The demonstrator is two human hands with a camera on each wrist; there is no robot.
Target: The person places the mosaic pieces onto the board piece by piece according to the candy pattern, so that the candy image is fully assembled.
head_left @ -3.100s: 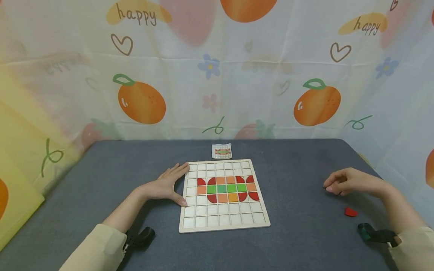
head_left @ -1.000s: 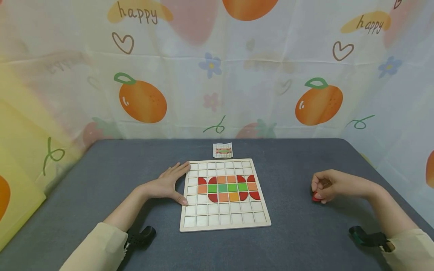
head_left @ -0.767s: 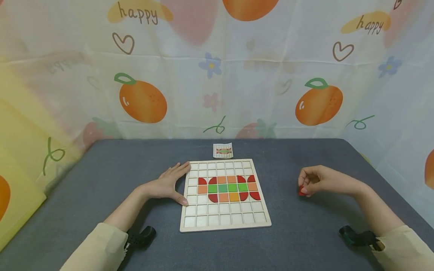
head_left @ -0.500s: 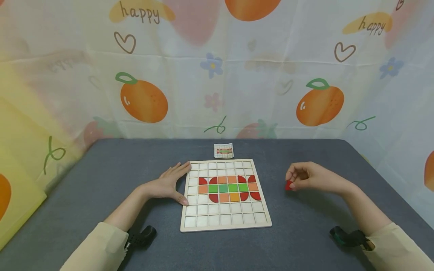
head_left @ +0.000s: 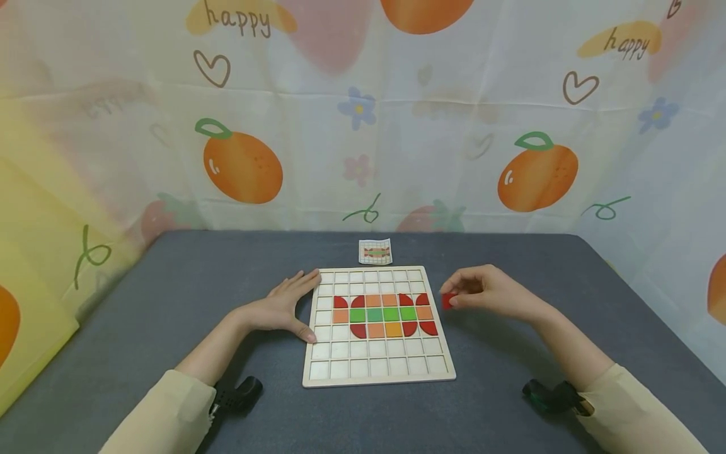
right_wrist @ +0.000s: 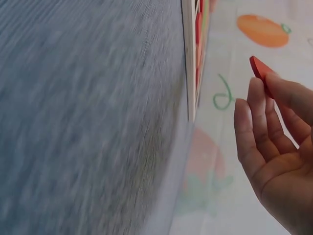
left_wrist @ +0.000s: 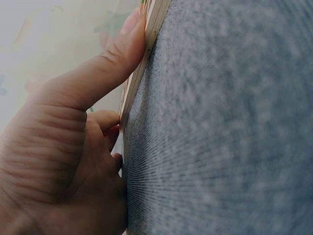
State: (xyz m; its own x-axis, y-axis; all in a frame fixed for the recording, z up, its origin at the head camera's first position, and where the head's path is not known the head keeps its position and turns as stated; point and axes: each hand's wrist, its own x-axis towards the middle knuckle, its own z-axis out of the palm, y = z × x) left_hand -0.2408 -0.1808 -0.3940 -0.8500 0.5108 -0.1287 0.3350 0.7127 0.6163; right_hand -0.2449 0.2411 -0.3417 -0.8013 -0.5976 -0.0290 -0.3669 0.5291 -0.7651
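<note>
A wooden grid board (head_left: 379, 381) lies flat at the middle of the table. Red quarter-round tiles (head_left: 428, 328), orange squares (head_left: 375, 330) and green squares (head_left: 391, 314) fill its middle rows. My left hand (head_left: 275, 313) rests spread along the board's left edge, fingers straight; the left wrist view shows its thumb (left_wrist: 110, 63) against the wooden rim. My right hand (head_left: 490, 291) pinches a red tile (head_left: 447, 301) just beyond the board's right edge. In the right wrist view that tile (right_wrist: 260, 69) has a curved side and is held up between thumb and fingers, apart from the board.
A small printed card (head_left: 375, 251) with a coloured grid pattern lies behind the board. The dark grey table (head_left: 227, 258) ends at a fruit-print curtain (head_left: 317, 157). Black wrist devices (head_left: 241, 396) sit at both sleeves.
My right hand has picked up the red tile from the table at the right and carried it left to the board's right edge. The left hand stays on the board.
</note>
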